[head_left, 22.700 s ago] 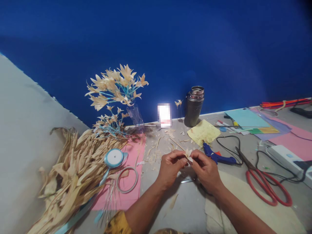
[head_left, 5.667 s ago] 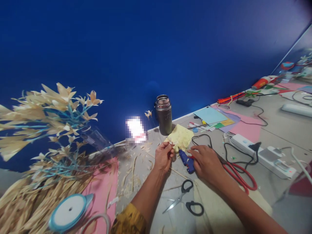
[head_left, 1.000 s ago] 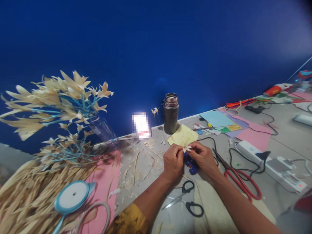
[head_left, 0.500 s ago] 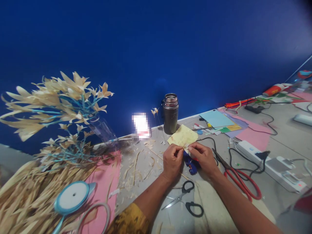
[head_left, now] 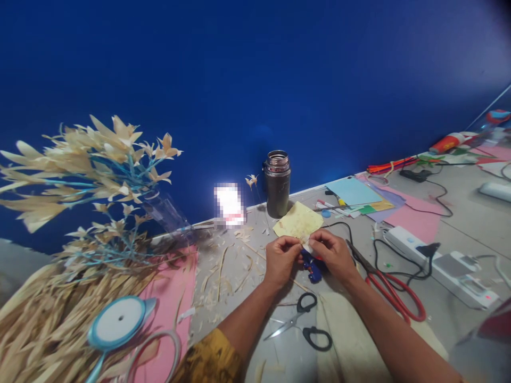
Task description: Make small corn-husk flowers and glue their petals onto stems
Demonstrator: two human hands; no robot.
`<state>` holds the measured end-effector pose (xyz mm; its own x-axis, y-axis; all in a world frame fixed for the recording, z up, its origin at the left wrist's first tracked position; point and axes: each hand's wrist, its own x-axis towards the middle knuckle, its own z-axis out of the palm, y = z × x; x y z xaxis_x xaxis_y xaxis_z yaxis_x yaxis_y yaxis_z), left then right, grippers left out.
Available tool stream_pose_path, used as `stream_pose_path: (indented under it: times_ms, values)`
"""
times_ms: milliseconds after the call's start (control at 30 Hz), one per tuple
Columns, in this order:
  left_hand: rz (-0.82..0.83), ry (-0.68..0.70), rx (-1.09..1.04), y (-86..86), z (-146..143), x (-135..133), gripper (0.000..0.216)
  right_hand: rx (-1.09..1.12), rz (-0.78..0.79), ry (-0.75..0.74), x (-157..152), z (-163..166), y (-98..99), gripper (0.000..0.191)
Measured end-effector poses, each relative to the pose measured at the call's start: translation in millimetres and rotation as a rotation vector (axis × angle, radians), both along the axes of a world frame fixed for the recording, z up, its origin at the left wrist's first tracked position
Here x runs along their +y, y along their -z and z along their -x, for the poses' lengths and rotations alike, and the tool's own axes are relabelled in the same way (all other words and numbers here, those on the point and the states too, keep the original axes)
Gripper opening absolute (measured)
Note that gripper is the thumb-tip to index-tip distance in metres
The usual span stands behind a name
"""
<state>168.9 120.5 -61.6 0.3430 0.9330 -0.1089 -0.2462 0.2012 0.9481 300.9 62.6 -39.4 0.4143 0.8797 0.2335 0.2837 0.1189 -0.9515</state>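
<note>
My left hand (head_left: 281, 263) and my right hand (head_left: 333, 255) meet above the table, thumbs and forefingers pinched together. Between their fingertips is a small pale piece (head_left: 306, 246), mostly covered by the fingers, so its kind is unclear. Just below them lies a blue tool (head_left: 314, 270) with a bit of red, partly hidden; I cannot tell what it is. A yellow sheet (head_left: 299, 219) with specks on it rests right behind the fingers. Closer to me, black-handled scissors (head_left: 294, 321) lie between my forearms with their blades apart. Large red-handled scissors (head_left: 385, 293) lie beyond my right wrist.
A dark metal flask (head_left: 278, 191) stands uncapped by the blue wall. On the left are dried flowers (head_left: 131, 146), husk strips (head_left: 51, 319) and a round tape roll (head_left: 117, 322). A white power strip (head_left: 433, 266) with black cables and coloured papers (head_left: 353, 192) occupy the right.
The view has shifted slightly. My right fingertips have moved a little on the pale piece, which shows somewhat more now. Both hands stay pinched together in nearly the same place.
</note>
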Motion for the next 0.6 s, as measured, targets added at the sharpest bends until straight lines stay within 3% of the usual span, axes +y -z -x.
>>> stream_pose_path:
  times_ms: [267,600]
  values:
    - [0.122,0.060,-0.126,6.0,-1.9,0.9,0.026,0.082,0.024,-0.021,-0.8,1.7,0.2,0.017]
    - [0.166,0.159,-0.175,3.2,0.5,2.5,0.032,-0.099,-0.026,-0.031,-1.3,-2.3,0.4,0.016]
